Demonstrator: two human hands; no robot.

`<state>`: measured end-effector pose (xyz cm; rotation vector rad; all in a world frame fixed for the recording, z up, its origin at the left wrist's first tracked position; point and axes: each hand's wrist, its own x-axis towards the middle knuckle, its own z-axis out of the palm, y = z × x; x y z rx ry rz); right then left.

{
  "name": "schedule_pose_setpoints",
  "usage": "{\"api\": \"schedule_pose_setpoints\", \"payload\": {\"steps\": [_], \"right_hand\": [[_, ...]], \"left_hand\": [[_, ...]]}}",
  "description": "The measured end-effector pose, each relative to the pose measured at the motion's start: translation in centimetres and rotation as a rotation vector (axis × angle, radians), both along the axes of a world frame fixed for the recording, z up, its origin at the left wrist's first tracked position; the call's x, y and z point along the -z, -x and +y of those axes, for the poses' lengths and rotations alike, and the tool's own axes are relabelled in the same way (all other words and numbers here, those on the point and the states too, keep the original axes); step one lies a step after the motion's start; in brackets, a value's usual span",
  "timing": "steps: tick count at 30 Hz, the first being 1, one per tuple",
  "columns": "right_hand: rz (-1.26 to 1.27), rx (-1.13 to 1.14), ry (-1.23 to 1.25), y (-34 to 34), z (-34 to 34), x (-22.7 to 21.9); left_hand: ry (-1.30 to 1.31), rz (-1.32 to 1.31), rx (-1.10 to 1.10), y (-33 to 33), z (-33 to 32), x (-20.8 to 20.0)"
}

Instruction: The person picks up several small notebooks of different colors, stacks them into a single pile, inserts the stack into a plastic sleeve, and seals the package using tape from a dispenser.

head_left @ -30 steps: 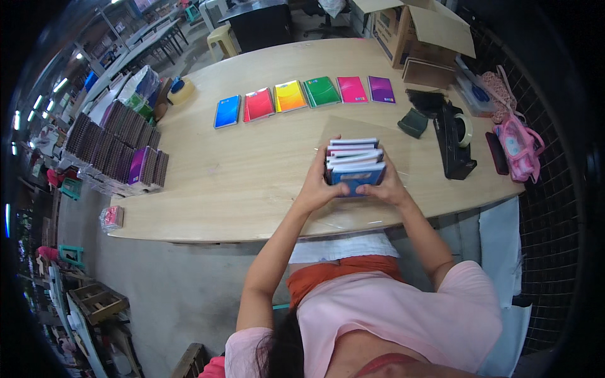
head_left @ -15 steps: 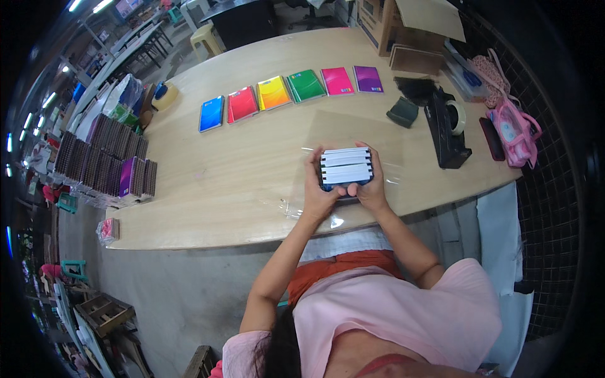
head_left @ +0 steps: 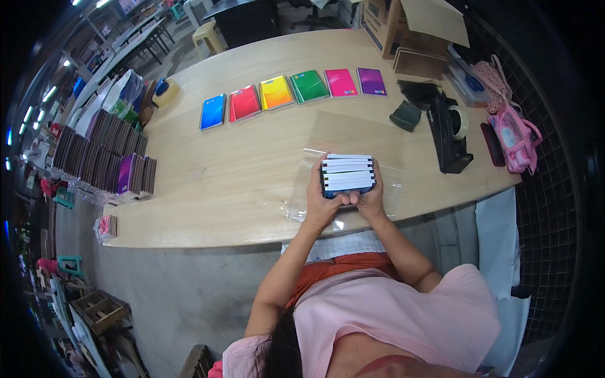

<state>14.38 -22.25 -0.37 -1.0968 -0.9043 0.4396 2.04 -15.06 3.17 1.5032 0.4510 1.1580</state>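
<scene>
Between my hands is a stack of spiral notebooks, white page edges facing up and a blue cover on the side nearest me. My left hand grips its left side and my right hand its right, with the thumbs close together at the near side. Clear plastic film lies on the table beneath and around the stack. Beyond it, single notebooks lie in a row: blue, red, yellow, green, pink and purple.
At the left edge stand packed notebook stacks, a small wrapped pack and a tape roll. On the right are a black tape dispenser, a dark green block, a pink pouch and a cardboard box.
The stack in my hands has tipped slightly and come a little nearer to me, its page edges less evenly lined up. Both hands keep their grip.
</scene>
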Motion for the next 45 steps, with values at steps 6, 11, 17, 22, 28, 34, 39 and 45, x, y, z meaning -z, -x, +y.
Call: {"api": "schedule_pose_setpoints", "payload": {"steps": [6,11,17,22,28,34,39,45], "right_hand": [[-0.042,0.012,0.079,0.4,-0.2,-1.7],[-0.042,0.011,0.012,0.5,-0.1,-2.2],[-0.077,0.034,-0.006,-0.1,0.1,-1.3],[-0.057,0.139,0.089,0.7,-0.8,0.3],[-0.049,0.123,-0.017,1.5,-0.5,-0.6],[-0.025,0.199,0.042,-1.3,-2.0,0.5],[0.233,-0.072,0.103,-7.5,-3.1,-4.4],[-0.153,-0.423,0.386,-12.1,1.1,-8.6]], "left_hand": [[0.034,-0.041,-0.029,-0.2,-0.4,1.1],[0.086,0.053,-0.025,0.0,-1.1,-0.7],[0.02,0.027,-0.006,-1.0,-0.3,1.3],[0.048,-0.002,-0.054,-0.9,-1.7,1.8],[0.028,0.051,-0.001,-0.4,-1.1,1.8],[-0.083,0.32,0.038,-0.2,-0.9,-0.8],[-0.386,0.684,0.246,1.6,7.3,-3.0],[-0.662,1.174,-0.023,3.9,9.3,0.0]]}}
